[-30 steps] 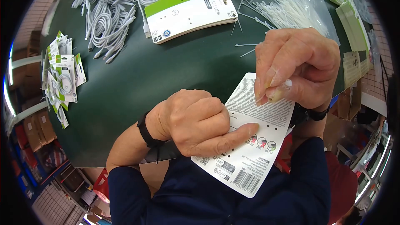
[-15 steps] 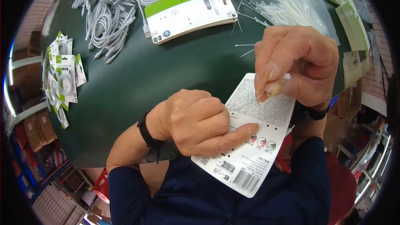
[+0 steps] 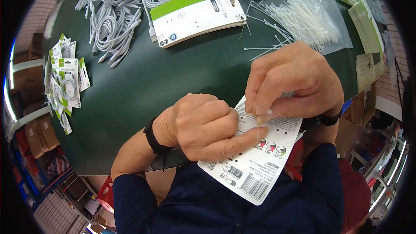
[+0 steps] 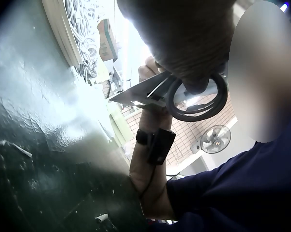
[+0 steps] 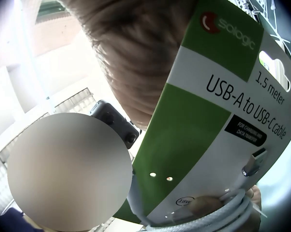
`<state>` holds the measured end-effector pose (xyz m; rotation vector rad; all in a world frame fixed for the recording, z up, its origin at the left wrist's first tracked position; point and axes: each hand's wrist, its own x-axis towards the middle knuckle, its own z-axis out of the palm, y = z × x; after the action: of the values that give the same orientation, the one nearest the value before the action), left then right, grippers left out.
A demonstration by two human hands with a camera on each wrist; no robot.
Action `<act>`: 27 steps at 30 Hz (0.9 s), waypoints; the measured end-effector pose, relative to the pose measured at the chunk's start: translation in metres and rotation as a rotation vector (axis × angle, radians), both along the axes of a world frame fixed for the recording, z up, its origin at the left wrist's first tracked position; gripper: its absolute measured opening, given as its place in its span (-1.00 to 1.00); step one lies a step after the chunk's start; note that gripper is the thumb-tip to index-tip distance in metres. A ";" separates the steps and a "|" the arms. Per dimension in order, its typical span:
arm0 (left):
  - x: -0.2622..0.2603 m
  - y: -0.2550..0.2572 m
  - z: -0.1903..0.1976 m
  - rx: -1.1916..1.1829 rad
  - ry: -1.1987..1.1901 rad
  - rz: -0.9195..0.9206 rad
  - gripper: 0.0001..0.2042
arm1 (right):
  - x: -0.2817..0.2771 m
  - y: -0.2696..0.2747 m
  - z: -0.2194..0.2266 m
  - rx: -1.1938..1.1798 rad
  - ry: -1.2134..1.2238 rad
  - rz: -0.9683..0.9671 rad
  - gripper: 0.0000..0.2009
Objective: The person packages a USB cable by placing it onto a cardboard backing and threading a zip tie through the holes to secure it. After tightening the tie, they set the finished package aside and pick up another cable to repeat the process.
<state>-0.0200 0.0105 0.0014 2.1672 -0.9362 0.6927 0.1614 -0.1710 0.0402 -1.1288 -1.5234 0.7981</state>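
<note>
A printed cable card [image 3: 260, 182] is held with its text-covered back facing up. My left hand [image 3: 206, 125] grips it at its left edge, thumb laid across the back. My right hand [image 3: 294, 82] is low over the card's upper part and pinches a thin cable tie, whose white end [image 3: 269, 112] shows at the fingertips. Most of the tie is hidden by the fingers. On the card's front, in the right wrist view, lies a coiled white cable [image 5: 227, 220] with a metal plug [image 5: 254, 162]. The left wrist view shows the coil [image 4: 196, 116] below the card.
A stack of cable cards [image 3: 199, 17] lies ahead on the dark green table [image 3: 130, 104]. Bundled cables [image 3: 115, 34] are piled behind it. A bag of loose cable ties [image 3: 307, 21] lies at the back right. Carded cables [image 3: 67, 82] are heaped at the left.
My right hand has moved down and to the left, closer to the card and my left thumb. The stretch of tie visible earlier is now covered. My left hand has hardly moved.
</note>
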 end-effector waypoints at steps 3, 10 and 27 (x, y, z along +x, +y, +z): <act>-0.001 -0.003 -0.002 -0.028 -0.016 0.026 -0.47 | 0.000 -0.001 0.001 -0.030 -0.004 0.019 -0.91; 0.001 -0.002 0.000 -0.046 -0.028 0.035 -0.53 | 0.000 -0.001 0.001 -0.044 -0.011 -0.009 -0.91; 0.052 0.002 0.006 -1.202 0.494 0.522 -0.78 | -0.012 0.009 0.001 0.607 -0.446 -0.748 -0.74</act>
<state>0.0317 0.0124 0.0070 1.3128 0.3252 0.6440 0.1497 -0.1617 0.0411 -1.3010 -1.3771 -0.4261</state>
